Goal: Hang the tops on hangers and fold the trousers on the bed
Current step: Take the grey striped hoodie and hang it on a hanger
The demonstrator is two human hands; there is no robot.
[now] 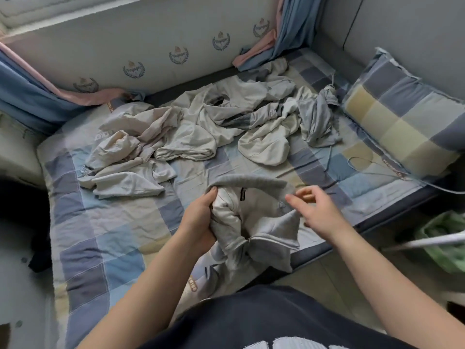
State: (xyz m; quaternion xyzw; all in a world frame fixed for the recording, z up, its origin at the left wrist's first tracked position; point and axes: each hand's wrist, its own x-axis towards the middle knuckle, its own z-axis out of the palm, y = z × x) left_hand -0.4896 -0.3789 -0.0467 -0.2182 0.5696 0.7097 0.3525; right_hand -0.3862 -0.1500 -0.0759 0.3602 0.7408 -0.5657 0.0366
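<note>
Your left hand (198, 217) is closed around bunched fabric at the left end of the collar of one grey zip-front top (266, 222), fingers curled, thumb on the collar band. Your right hand (317, 212) is at the collar's right end with its forefinger extended toward the band. The hand is blurred, so it cannot be told whether it grips or only touches.

The top is held up over the near edge of the bed (105, 217). Its collar is stretched between your two hands, its zip is partly closed and its body hangs down to the checked quilt.

Count on the bed:
- One heap of pale crumpled garments (201, 127) lies across the middle, well apart from your hands. The pieces overlap, so their number cannot be told.
- One grey-blue garment (317, 117) lies at the heap's right end.
- One checked pillow (402, 117) leans at the right.

Off the bed to your right sits one green fabric mass (442, 238) with a white rod (427, 241) across it. Whether the mass is a container cannot be told, and nothing inside it is visible.
</note>
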